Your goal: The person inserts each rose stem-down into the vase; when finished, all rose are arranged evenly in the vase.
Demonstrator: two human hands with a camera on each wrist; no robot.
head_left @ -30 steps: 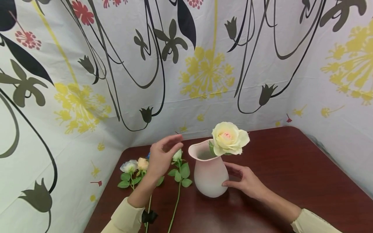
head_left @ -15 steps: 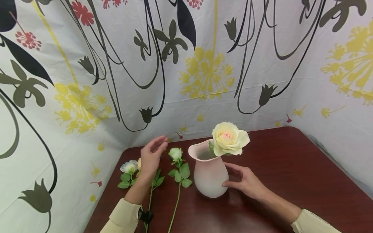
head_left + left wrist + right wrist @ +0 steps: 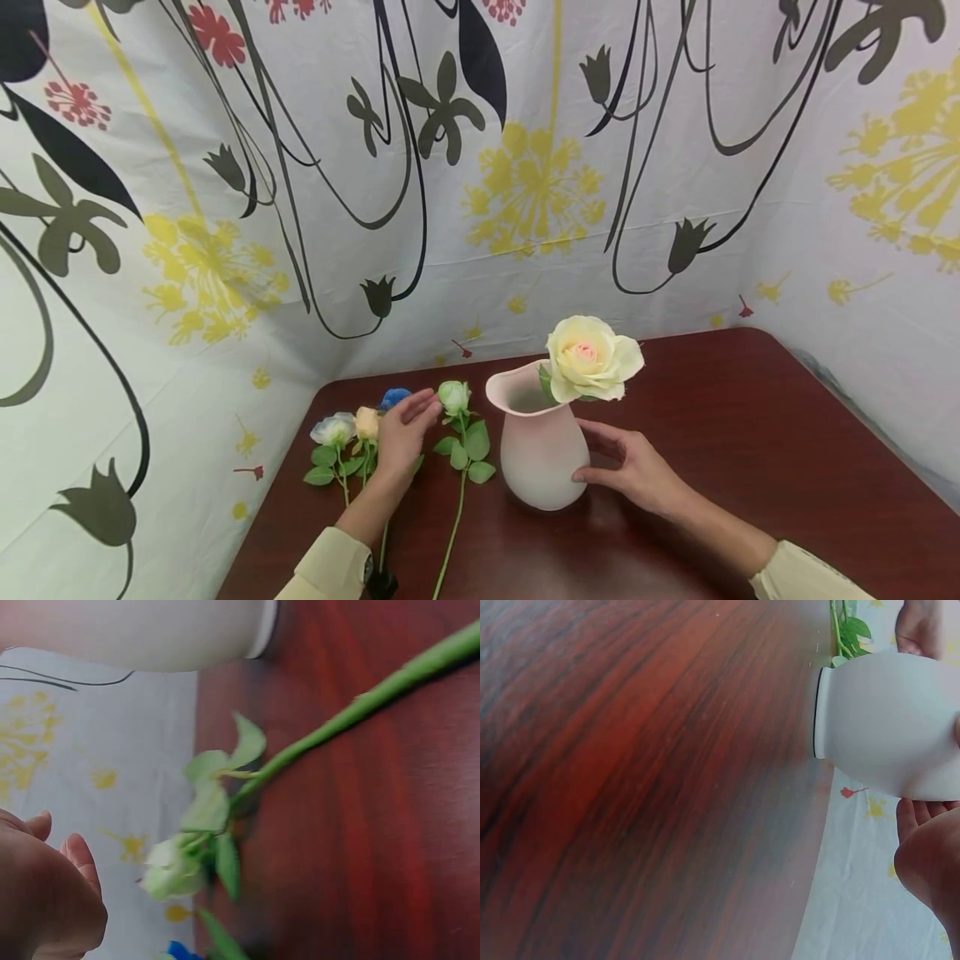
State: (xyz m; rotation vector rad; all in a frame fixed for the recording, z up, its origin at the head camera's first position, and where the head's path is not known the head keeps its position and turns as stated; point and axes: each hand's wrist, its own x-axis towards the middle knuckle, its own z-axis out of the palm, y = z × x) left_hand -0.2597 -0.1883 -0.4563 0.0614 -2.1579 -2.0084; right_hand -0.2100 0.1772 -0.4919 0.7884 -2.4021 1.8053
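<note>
A white and pale pink vase (image 3: 542, 458) stands upright on the table, holding a large cream rose (image 3: 588, 358) that leans over its right rim. My right hand (image 3: 637, 471) grips the vase's right side, thumb in front and fingers reaching behind. Left of the vase lies a pale green rose (image 3: 453, 398) with its long stem toward me. My left hand (image 3: 403, 435) hovers just left of that bloom, fingers loosely bent with their tips close to the petals. In the left wrist view, the left hand (image 3: 52, 892) holds nothing and is apart from the bloom.
Several more roses lie at the left: a bluish-white one (image 3: 333, 429), a peach one (image 3: 367, 423) and a blue one (image 3: 394, 397), partly behind the left hand. The dark red wooden table (image 3: 712, 433) ends at a patterned cloth backdrop (image 3: 480, 283).
My left hand first drew back to the left, then came down and right to the pale green rose's bloom. The right hand and the vase have stayed in place.
</note>
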